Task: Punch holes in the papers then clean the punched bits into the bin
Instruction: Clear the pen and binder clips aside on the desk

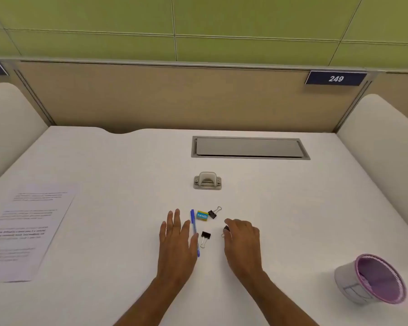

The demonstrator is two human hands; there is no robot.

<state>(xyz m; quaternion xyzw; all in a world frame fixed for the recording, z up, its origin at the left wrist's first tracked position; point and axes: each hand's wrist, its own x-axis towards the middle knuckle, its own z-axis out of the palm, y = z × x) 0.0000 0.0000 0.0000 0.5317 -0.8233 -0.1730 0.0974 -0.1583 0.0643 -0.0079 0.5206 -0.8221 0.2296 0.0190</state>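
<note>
A grey hole punch (207,181) stands at the middle of the white desk (118,161). Printed papers (24,229) lie flat at the left edge. A small bin (372,280) with a pink rim and lining sits at the near right, tilted toward me. My left hand (176,241) lies flat with straight fingers beside a blue pen (194,229). My right hand (242,238) is curled, its fingertips pinching a black binder clip (225,230) that is mostly hidden under them.
A blue and yellow eraser (202,215) and two more black binder clips (214,212) (205,238) lie between my hands. A metal cable hatch (249,147) is set into the desk behind the punch. Padded dividers flank both sides.
</note>
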